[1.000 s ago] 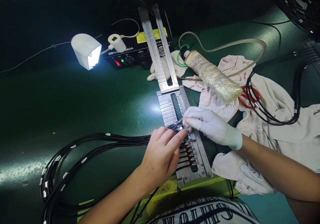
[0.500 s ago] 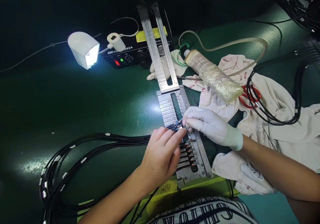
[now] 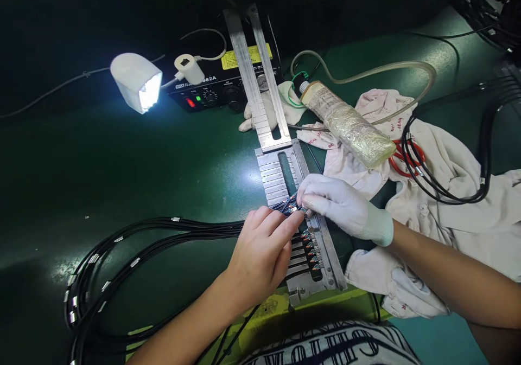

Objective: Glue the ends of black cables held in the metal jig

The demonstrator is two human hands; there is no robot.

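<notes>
My bare left hand point(image 3: 262, 251) is closed over a bundle of black cables point(image 3: 203, 226), its index finger reaching toward the cable ends. My right hand point(image 3: 336, 202), in a white glove with a pale green cuff, pinches at the stripped, coloured wire ends point(image 3: 291, 205) beside that fingertip. Both hands are over a slotted metal fixture point(image 3: 274, 178). Below them, several cables lie side by side in its grooves, with their small wire ends point(image 3: 312, 251) along the right-hand bar. What exactly sits between the gloved fingertips is hidden.
A lit white lamp point(image 3: 136, 83) stands at the upper left, before a black control box point(image 3: 220, 91). A second metal plate point(image 3: 246, 72) leans across the box. To the right lie a plastic-wrapped bottle point(image 3: 350, 123), white cloths point(image 3: 439, 235), red-handled scissors point(image 3: 407, 156) and a black cable coil point(image 3: 468, 197).
Both hands keep almost the same place and grip. My right wrist has shifted very slightly left, and the left hand has moved by only a few pixels.
</notes>
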